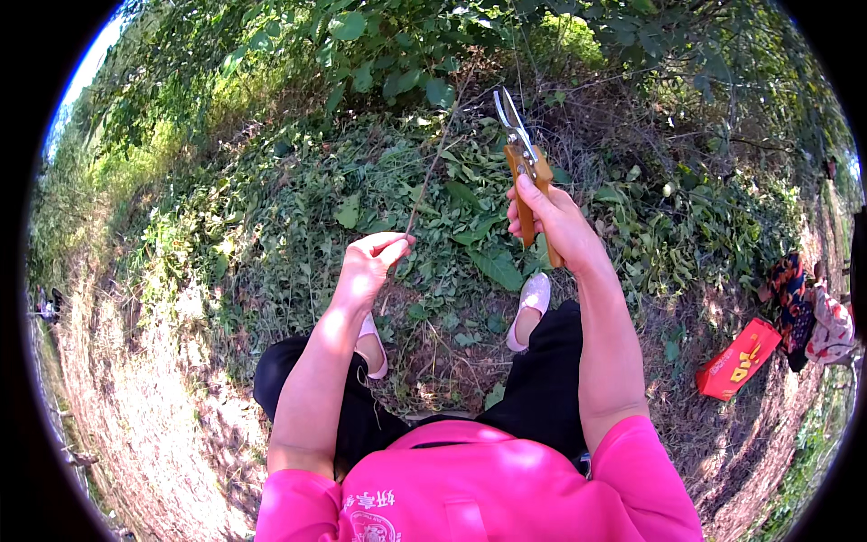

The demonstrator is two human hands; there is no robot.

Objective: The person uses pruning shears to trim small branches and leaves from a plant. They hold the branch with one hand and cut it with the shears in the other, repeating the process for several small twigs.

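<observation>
Between the thumb and fingers of my left hand point(376, 261) is the lower end of a thin brown twig point(433, 166), which slants up and away towards the bush. My right hand point(552, 220) grips a pair of pruning shears point(528, 162) by the orange-brown handles. Their metal blades point away from me and stand a little apart, with nothing seen between them. The twig's far end is lost among the leaves and dry stems. Below both hands lies a thick layer of cut green leaves point(305, 196).
Leafy bushes point(399, 61) rise ahead, with dry thin branches point(609, 115) at the right. A red bag point(738, 359) with writing lies on the ground to my right, beside a person in patterned clothing point(806, 311). Dry grassy ground point(149, 379) stretches on my left.
</observation>
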